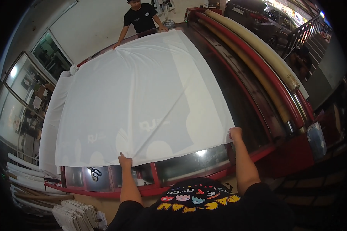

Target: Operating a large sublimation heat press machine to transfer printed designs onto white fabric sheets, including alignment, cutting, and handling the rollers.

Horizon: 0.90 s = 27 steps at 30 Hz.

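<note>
A wide sheet of thin white fabric (100, 84) lies spread over a long red-framed machine table, with faint pale shapes showing through it and creases running toward my hands. My left hand (125, 160) pinches its near edge around the middle. At the near right corner, my right hand (235, 133) is closed on the same fabric. Both my arms reach forward. Across the table a person in a black shirt (142, 18) has both hands on the far edge of the fabric.
Black-handled scissors (95, 174) lie on the table's near left part. Long rolls, one of them beige (254, 48), run along the right side. White fabric hangs over the left end. White tubes (23, 173) and a stack of folded pale material (75, 215) are at lower left.
</note>
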### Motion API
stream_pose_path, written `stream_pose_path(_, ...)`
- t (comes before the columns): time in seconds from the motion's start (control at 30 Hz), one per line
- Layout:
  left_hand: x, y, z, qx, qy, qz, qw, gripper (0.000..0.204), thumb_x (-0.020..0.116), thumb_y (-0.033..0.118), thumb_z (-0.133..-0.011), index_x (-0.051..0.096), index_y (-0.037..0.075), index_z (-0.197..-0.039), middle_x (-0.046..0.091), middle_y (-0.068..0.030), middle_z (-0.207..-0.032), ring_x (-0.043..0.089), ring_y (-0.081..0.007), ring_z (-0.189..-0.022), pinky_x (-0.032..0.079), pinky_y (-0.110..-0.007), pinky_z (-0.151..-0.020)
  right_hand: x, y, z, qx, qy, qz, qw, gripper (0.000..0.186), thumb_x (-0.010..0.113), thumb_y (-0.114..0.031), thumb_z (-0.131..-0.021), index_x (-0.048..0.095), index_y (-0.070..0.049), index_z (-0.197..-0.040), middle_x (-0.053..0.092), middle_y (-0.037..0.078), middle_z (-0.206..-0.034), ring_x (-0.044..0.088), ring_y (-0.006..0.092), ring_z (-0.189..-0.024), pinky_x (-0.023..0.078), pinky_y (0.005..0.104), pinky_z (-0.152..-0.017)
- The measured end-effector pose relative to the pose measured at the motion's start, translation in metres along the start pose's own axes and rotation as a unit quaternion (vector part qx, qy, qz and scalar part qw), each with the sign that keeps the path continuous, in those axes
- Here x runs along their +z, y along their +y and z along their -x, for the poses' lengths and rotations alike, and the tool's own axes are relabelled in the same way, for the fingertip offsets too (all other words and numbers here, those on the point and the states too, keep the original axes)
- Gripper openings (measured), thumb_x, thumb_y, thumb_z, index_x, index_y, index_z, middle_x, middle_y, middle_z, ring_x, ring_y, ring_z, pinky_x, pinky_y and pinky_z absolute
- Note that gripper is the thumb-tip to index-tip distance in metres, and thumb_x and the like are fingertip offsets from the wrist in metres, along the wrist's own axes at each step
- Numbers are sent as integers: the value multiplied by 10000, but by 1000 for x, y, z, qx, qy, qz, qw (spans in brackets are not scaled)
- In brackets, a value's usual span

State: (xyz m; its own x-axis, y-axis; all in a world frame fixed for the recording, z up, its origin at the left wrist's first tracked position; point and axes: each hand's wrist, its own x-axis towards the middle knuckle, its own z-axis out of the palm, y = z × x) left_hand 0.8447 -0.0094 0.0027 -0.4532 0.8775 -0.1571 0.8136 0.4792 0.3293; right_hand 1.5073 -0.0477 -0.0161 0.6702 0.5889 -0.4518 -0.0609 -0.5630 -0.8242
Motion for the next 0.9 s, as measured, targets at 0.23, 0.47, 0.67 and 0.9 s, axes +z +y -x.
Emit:
stream_pose_path(0.23, 0, -44, -20, 16, 62, -43, 997, 724, 637, 52, -673, 443, -72, -1360, 641, -288, -1033, 642, -413, -991, 516, -433, -906, 17, -18, 56, -69, 111, 372, 919, 444, 698, -256, -842, 547, 3, -1169, 550, 204, -1266, 536, 390, -1189, 481, 470, -979)
stream_pose_path(0.47, -28, -66, -37, 88, 26, -147, 985, 443, 539, 38, -812, 569, -5, -1251, 665, -238, -1010, 653, -423, -912, 528, -456, -839, 35, -29, 70, -132, 63, 292, 945, 362, 747, -163, -761, 623, -21, -1070, 665, 181, -1046, 631, 330, -1043, 506, 408, -893)
stream_pose_path(0.67, -45, -74, -44, 102, 17, -90, 991, 478, 548, 31, -754, 615, 13, -1227, 674, -245, -988, 655, -405, -952, 511, -453, -872, 55, 13, 66, -91, 8, 197, 976, 409, 777, -134, -729, 636, -7, -1091, 694, 143, -1014, 668, 224, -917, 521, 345, -812)
stream_pose_path(0.9, -48, -77, -49, 42, 45, -31, 998, 565, 533, -2, -784, 519, 27, -1348, 648, -249, -1077, 632, -395, -1041, 495, -441, -921, 55, 39, 50, -78, 68, 139, 985, 133, 720, -111, -725, 646, -6, -762, 643, 95, -706, 609, 185, -671, 472, 361, -624)
